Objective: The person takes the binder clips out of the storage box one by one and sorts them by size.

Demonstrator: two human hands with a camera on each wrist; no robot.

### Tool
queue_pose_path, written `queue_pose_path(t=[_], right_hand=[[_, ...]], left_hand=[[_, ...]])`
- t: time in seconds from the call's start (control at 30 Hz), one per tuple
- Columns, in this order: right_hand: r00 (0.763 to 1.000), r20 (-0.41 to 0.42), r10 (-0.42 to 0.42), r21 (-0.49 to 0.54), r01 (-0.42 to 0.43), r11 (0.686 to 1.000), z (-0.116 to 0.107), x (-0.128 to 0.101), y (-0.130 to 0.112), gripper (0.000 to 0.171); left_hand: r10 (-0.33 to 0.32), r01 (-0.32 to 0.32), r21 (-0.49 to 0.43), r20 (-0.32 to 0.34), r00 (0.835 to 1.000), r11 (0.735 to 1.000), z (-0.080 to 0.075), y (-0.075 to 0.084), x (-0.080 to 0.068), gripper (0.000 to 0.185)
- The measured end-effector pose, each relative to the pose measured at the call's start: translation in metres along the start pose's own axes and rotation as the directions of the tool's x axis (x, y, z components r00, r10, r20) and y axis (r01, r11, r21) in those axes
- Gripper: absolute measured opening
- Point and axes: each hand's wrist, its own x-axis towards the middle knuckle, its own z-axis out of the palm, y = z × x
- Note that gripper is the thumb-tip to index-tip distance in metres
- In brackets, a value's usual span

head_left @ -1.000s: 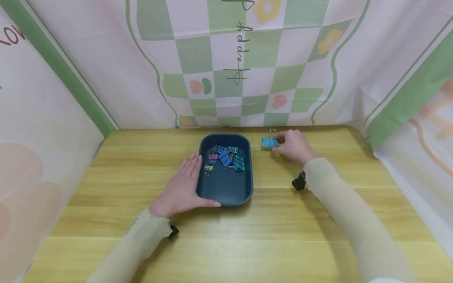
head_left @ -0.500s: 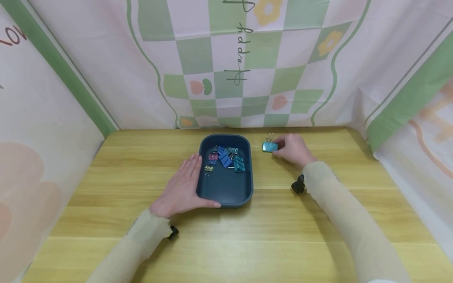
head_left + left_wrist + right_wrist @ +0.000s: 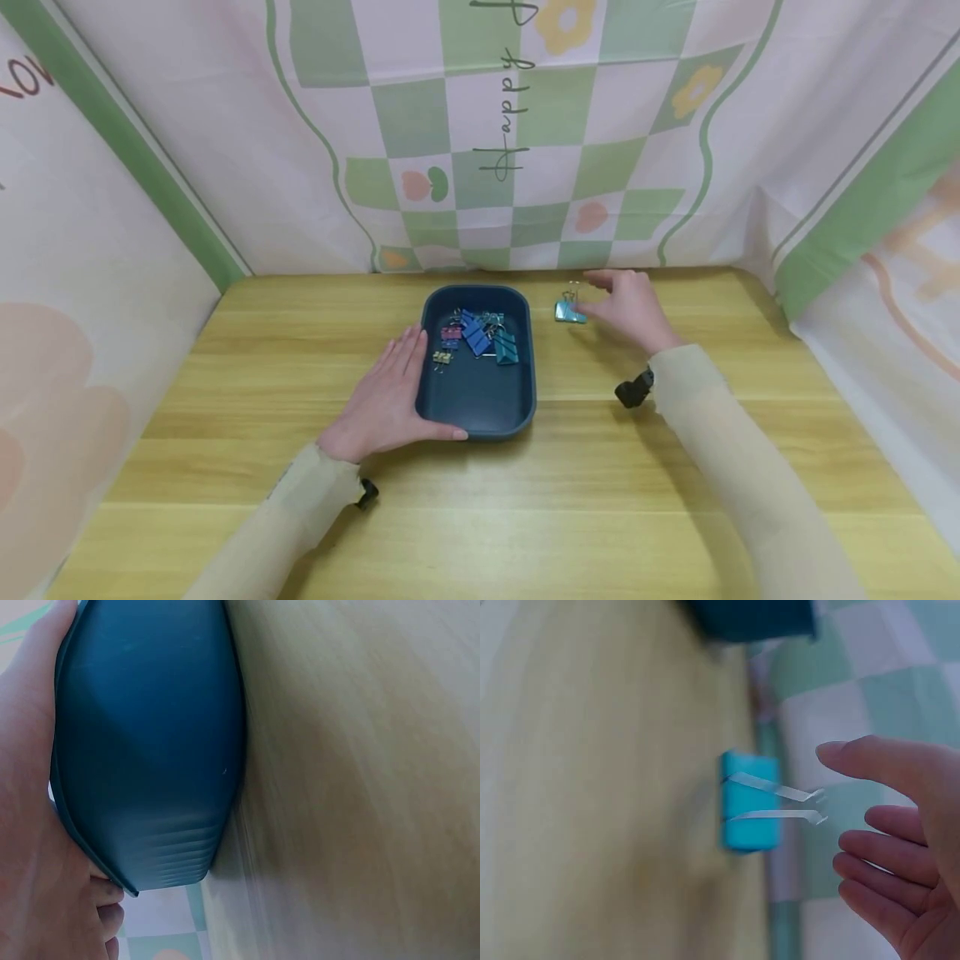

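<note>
My left hand (image 3: pixel 382 400) lies along the left side of a dark blue tray (image 3: pixel 480 412), its thumb on the near rim and its straight fingers along the side wall. Several binder clips rest inside: a blue binder clip (image 3: pixel 475 333), a teal binder clip (image 3: pixel 506 347), a pink one and a small yellow binder clip (image 3: pixel 442 357) among them. To the right of the tray, a light blue binder clip (image 3: pixel 570 312) stands on the table with its wire handles up. Just beside it my right hand (image 3: pixel 630 308) holds its fingers apart from the clip, with a gap showing in the right wrist view.
The wooden table (image 3: pixel 480 517) ends at the back against a checkered curtain (image 3: pixel 480 208). More printed cloth hangs at the left and right. A dark wrist mount (image 3: pixel 634 389) sits under the right cuff.
The right hand has let go of the light blue binder clip, its fingers spreading. The clip was first tilted, then stood upright on the table. The left hand and tray stay put.
</note>
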Motion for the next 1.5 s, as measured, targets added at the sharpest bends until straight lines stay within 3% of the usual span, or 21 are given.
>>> queue_pose_path(t=[0.23, 0.53, 0.87, 1.17, 1.37, 1.5], right_hand=[[0.995, -0.054, -0.087, -0.031, 0.086, 0.996, -0.015, -0.001, -0.030, 0.068], [0.993, 0.058, -0.104, 0.014, 0.103, 0.995, -0.022, -0.009, -0.075, 0.075], [0.961, 0.123, -0.249, -0.046, 0.256, 0.966, -0.003, -0.018, -0.102, 0.075], [0.916, 0.243, -0.319, -0.097, 0.351, 0.931, 0.024, -0.022, -0.106, 0.069], [0.885, 0.324, -0.335, -0.082, 0.379, 0.922, 0.038, -0.023, -0.105, 0.060], [0.880, 0.363, -0.306, -0.110, 0.366, 0.924, 0.047, -0.019, -0.104, 0.059]], left_hand=[[-0.001, 0.001, 0.000, 0.003, 1.000, 1.000, 0.000, 0.000, 0.001, 0.149], [0.005, -0.005, 0.000, -0.005, 1.000, 1.000, 0.000, -0.001, 0.001, 0.149], [-0.002, 0.002, -0.007, -0.001, 1.000, 1.000, 0.000, -0.001, 0.000, 0.149], [0.002, -0.002, -0.001, -0.006, 1.000, 1.000, 0.001, -0.001, 0.000, 0.149], [0.003, -0.003, 0.005, -0.007, 1.000, 1.000, 0.002, -0.002, 0.000, 0.148], [0.002, -0.002, 0.003, -0.002, 1.000, 1.000, 0.001, -0.001, 0.000, 0.148]])
